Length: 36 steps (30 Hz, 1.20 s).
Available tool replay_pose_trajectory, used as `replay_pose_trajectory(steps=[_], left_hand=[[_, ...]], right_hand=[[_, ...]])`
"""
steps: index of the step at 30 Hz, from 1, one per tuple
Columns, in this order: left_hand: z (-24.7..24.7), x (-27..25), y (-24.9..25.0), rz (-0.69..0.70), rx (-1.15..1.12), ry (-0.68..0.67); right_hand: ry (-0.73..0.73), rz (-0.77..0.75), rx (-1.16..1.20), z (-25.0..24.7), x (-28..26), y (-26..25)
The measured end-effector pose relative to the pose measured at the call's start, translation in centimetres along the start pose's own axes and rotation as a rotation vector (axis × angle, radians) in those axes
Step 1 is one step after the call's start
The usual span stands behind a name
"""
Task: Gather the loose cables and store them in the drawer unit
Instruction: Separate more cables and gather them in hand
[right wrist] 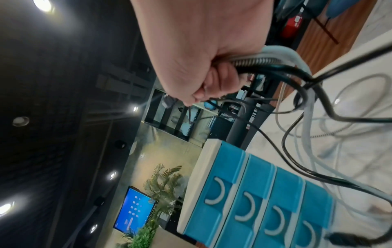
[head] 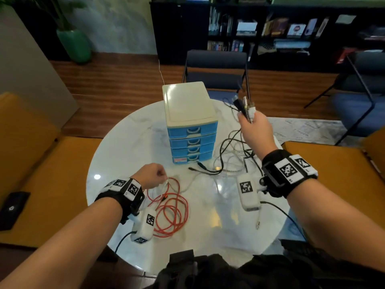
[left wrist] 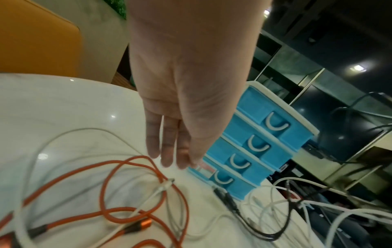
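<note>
In the lower left of the head view, an orange cable [head: 173,211] lies looped on the round table [head: 116,155], tangled with a white cable [left wrist: 148,199]. Above it the left hand [head: 152,175] is seen; in the left wrist view its fingers [left wrist: 167,142] hang straight and relaxed over the loops, with nothing visibly gripped, though the head view suggests the fingertips are near the white plug. Should the white cable be lifted alone, the orange loops could be dragged along or knotted, since the two are interlaced.

Further up and right, the right hand [head: 255,130] is raised and closed round a bundle of cable ends [head: 245,107]; the trailing black and grey lengths [head: 231,155] sag onto the table beside the drawer unit [head: 190,124]. If the bundle is pulled higher, the unit could be snagged or a loose plug swept off the edge. All four blue drawers appear closed, so no free hand is available for opening.

How many cables are held cannot be counted; the right fingertips are partly hidden.
</note>
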<state>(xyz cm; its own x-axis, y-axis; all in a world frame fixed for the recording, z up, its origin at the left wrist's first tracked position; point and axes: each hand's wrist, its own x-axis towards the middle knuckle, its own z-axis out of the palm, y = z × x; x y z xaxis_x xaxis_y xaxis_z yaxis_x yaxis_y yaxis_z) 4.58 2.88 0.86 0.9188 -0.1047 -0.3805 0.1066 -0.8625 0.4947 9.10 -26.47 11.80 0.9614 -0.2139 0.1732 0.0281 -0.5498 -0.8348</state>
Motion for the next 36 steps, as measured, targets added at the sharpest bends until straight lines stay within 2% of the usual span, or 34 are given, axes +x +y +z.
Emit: replay_pose_trajectory(steps=[3, 5, 9, 12, 15, 17, 20, 22, 26, 29, 31, 34, 36], left_hand=[[0.2, -0.8, -1.4, -0.103, 0.088, -0.215], [0.6, -1.3, -1.9, -0.122, 0.161, -0.278], [2.2, -1.7, -2.4, -0.127, 0.353, -0.274], [3.0, -2.1, -2.3, -0.145, 0.484, -0.335], [3.8, -2.5, -2.3, -0.148, 0.575, -0.370], [4.0, -2.9, -2.2, -0.151, 0.594, -0.347], [2.9, -3.2, -1.2, -0.174, 0.583, -0.323], [1.4, -3.1, -0.1, -0.164, 0.503, -0.316], [-1.9, -3.0, 2.2, -0.055, 0.200, -0.261], [-4.0, -2.9, 3.2, 0.015, 0.082, -0.135], [-5.1, -3.0, 3.8, 0.021, -0.026, -0.132], [-6.1, -3.6, 5.2, 0.015, -0.345, -0.142], [-6.4, -3.9, 5.8, 0.063, -0.597, -0.127]], right_hand=[[0.136, -0.088, -0.041, -0.6, 0.5, 0.3], [0.121, -0.083, -0.075, -0.3, 0.8, 0.9], [-0.051, 0.065, -0.201, 1.1, 1.1, 2.6], [-0.109, 0.131, -0.249, 2.0, 0.6, 3.2], [-0.135, 0.136, -0.281, 2.3, 0.1, 2.8], [-0.173, 0.104, -0.308, 2.4, -0.3, 2.2], [-0.308, 0.017, -0.238, 2.6, -0.6, 1.2], [-0.422, -0.002, -0.139, 2.7, -1.0, 0.6], [-0.592, 0.097, 0.027, 3.2, -2.2, 0.3], [-0.627, 0.138, 0.017, 3.9, -2.6, 0.5], [-0.641, 0.172, 0.048, 4.4, -2.6, 0.5], [-0.685, 0.243, 0.171, 4.9, -2.5, 0.2], [-0.686, 0.253, 0.222, 5.0, -2.4, -0.2]])
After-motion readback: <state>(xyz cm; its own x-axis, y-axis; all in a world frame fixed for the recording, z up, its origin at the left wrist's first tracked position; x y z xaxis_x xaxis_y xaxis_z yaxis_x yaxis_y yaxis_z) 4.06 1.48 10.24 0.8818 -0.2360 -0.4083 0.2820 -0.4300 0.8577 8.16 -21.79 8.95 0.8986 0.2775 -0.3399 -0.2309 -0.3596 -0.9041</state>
